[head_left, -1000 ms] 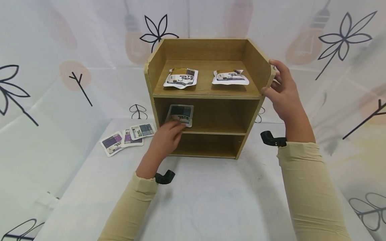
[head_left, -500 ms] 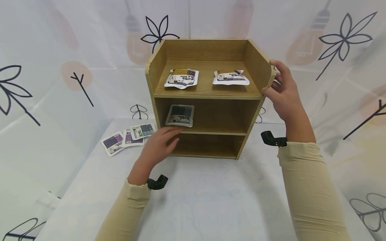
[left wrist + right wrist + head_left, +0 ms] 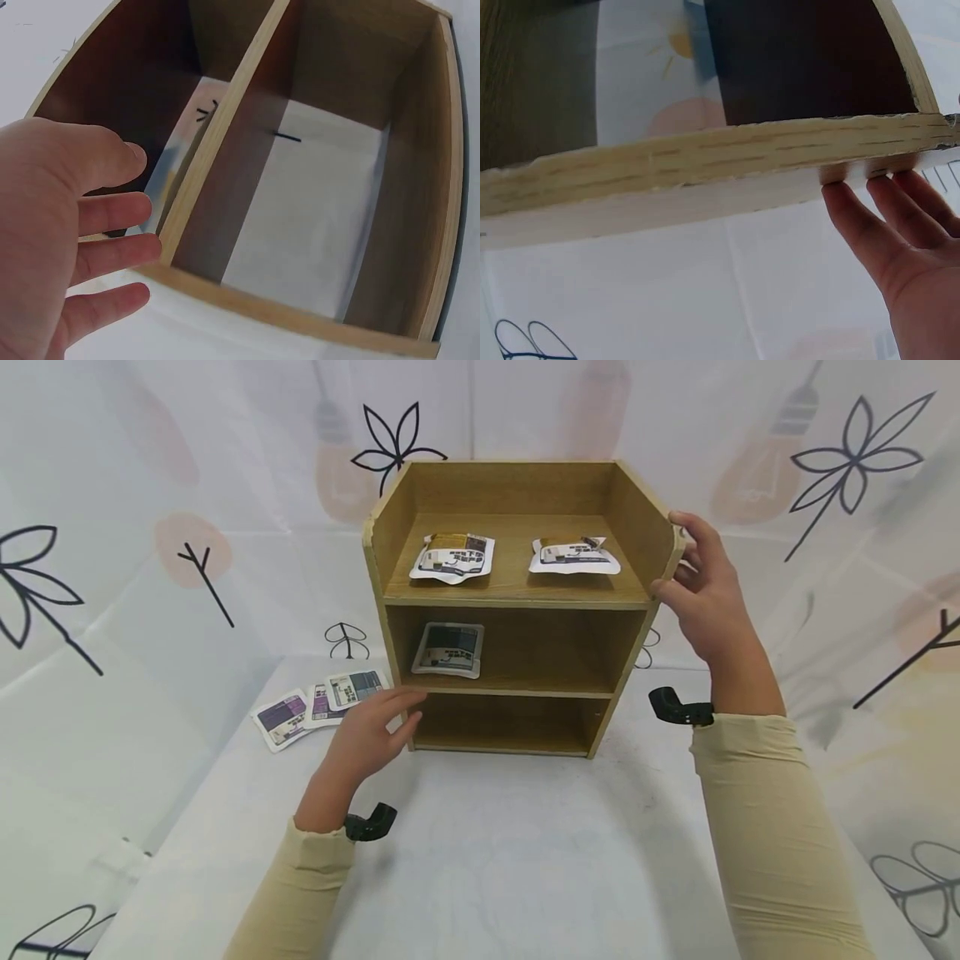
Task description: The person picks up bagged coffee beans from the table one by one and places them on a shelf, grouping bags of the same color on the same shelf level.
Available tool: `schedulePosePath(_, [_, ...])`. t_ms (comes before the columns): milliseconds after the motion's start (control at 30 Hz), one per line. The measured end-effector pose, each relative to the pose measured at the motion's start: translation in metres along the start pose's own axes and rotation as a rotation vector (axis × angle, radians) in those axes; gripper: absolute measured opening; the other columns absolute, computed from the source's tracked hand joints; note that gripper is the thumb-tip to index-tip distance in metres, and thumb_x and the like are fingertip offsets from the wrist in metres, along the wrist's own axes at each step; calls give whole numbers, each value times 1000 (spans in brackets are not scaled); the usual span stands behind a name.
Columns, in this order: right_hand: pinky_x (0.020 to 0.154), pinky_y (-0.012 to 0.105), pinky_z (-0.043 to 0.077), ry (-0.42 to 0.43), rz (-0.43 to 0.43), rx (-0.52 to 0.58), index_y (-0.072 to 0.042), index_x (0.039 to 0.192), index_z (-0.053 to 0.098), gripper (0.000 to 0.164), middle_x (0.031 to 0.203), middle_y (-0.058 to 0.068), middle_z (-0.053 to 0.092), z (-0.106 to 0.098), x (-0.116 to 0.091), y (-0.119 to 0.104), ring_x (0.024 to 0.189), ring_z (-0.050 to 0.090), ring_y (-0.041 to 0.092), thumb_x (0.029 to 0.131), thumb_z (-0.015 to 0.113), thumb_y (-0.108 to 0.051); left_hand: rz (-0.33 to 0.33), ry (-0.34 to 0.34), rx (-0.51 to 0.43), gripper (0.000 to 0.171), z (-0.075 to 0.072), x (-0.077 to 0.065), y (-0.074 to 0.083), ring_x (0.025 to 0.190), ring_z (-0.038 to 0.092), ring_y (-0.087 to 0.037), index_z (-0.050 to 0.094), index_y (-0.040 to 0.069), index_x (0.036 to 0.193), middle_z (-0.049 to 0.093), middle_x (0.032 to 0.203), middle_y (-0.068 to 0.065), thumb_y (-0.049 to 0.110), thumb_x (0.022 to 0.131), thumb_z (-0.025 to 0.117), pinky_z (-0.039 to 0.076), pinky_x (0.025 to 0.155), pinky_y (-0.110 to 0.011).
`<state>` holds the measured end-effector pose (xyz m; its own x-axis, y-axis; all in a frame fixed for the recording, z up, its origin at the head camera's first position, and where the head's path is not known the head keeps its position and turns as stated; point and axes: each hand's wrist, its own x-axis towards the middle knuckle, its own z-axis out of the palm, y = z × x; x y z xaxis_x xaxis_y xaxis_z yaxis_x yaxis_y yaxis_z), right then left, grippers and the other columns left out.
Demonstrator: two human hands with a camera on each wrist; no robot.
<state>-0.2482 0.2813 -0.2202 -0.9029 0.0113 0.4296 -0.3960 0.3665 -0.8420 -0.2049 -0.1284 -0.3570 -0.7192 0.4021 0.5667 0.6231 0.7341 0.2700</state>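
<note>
Flower-printed white backdrop (image 3: 262, 460) rises behind the central wooden shelf unit (image 3: 547, 647), its right side gripped by the right hand (image 3: 708, 589), the left hand (image 3: 367, 735) released, fingers relaxed, lower left of centre.

Left hand (image 3: 366, 735) drawn back from dark packet (image 3: 448, 650).

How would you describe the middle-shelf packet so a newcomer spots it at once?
Find the wooden shelf unit standing on the white table. Look at its middle shelf, toward the left side. The dark-topped packet there is alone on that level, unlike the two gold-and-white packets above.
</note>
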Motion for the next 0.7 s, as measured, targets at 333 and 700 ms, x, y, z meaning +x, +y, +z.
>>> schedulePosePath(333, [102,38,43,0,-6,55,-42,143,33,70,147,6,37,0,2,-3,131,44,26,89,47,0,-91,-2,65,28,-3,-13,-21,107,66,-27,69,11,116,71,112,-8,17,89,68,55,90,-44])
schedulePosePath(700, [105,53,40,16,42,-76,-48,147,24,70,145,2,36,8,12,-9,132,41,30,91,49,-13,-211,-91,67,29,2,-24,-39,112,64,-30,68,13,120,70,118,-10,22,92,65,53,93,-48])
